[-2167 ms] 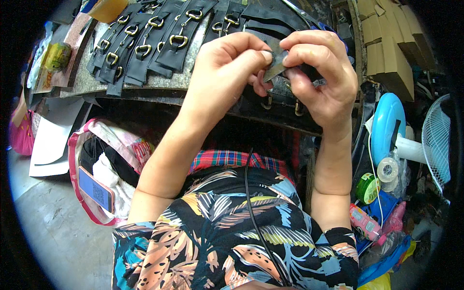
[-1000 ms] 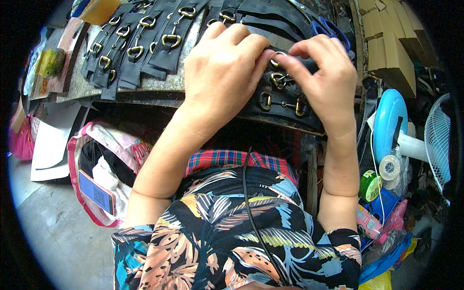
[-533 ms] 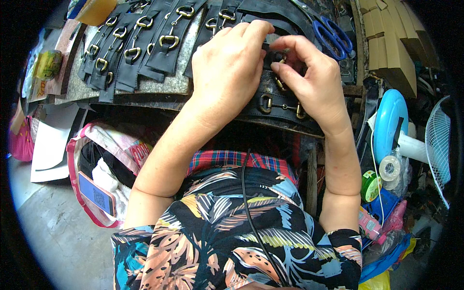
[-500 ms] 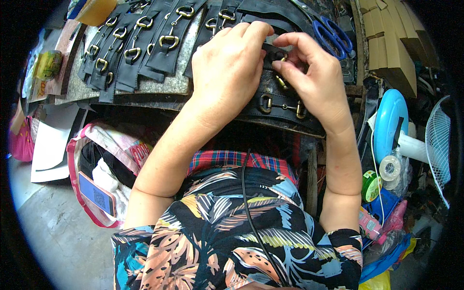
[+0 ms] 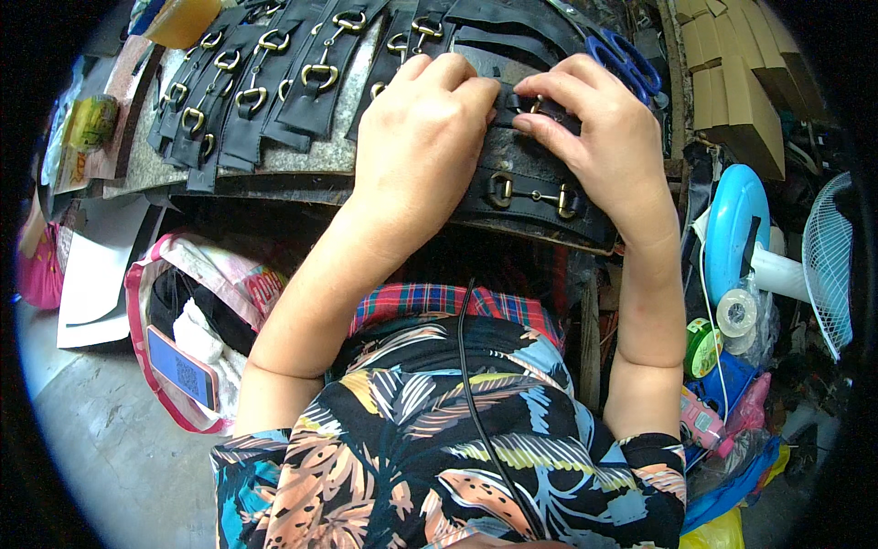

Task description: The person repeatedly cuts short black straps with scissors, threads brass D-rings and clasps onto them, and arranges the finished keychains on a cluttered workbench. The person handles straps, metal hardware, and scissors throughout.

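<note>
Between my hands is a small black leather strap (image 5: 508, 106) with a brass-coloured metal ring (image 5: 536, 104) near its right end. My left hand (image 5: 422, 137) is closed around the strap's left part, its fingertips mostly hidden behind the knuckles. With thumb and forefinger, my right hand (image 5: 599, 123) pinches the strap beside the ring. Just below the hands, a wider black leather band (image 5: 476, 203) lies on the bench edge, bearing a brass horsebit buckle (image 5: 535, 196).
Several black straps with brass horsebits (image 5: 320, 78) lie in rows on the bench at left. Blue-handled scissors (image 5: 626, 64) rest beyond my right hand. Cardboard pieces (image 5: 741, 101) are stacked at far right, above a blue-and-white fan (image 5: 732, 229). A bag (image 5: 146, 366) with a phone (image 5: 183, 366) stands lower left.
My right hand has shifted a little to the right, and my left hand slightly down and left. The brass piece that hung below the right fingers now sits up between them.
</note>
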`<state>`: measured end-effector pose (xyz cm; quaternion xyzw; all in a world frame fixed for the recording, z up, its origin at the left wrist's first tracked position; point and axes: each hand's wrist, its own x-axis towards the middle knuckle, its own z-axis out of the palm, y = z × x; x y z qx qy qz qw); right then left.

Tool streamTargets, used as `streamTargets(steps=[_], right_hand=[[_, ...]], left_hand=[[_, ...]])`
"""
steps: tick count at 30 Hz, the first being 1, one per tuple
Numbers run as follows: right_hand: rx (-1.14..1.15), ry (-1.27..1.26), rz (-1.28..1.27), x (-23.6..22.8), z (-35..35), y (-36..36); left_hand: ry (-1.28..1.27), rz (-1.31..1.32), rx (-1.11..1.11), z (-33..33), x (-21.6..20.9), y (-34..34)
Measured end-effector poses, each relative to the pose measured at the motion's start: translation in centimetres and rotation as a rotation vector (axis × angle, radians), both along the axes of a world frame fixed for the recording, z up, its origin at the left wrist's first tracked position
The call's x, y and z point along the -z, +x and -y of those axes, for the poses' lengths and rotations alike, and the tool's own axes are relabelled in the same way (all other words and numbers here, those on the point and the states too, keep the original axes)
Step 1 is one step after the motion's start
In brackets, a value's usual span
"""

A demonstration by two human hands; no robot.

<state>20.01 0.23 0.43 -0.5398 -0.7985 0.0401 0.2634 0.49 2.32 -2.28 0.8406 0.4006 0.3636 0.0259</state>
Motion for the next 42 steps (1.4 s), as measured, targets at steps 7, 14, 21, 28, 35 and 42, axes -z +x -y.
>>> streamTargets(steps=[7, 14, 21, 28, 35, 42], right_hand=[[-0.098, -0.08, -0.043, 0.4, -0.5, 0.6], [-0.123, -0.224, -0.145, -0.2, -1.3, 1.3], [-0.004, 0.072, -0.024, 0.5, -0.3, 0.5], [-0.006, -0.165, -0.596, 1.0, 0.1, 0.3], [-0.023, -0.149, -0.734, 1.0, 0.5, 0.4], [-0.017, -0.119, -0.682, 1.0, 0.8, 0.2]], left_hand=[[-0.013, -0.128, -0.044, 0.4, -1.0, 0.0], [0.052, -0.182, -0.178, 0.3, -1.6, -0.2], [-0.022, -0.065, -0.08, 0.7, -1.5, 0.3], [-0.221, 0.281, 0.06, 0.5, -1.3, 0.3], [-0.608, 0.572, 0.125, 0.3, -1.2, 0.6], [-0.464, 0.513, 0.134, 0.3, -1.2, 0.6]])
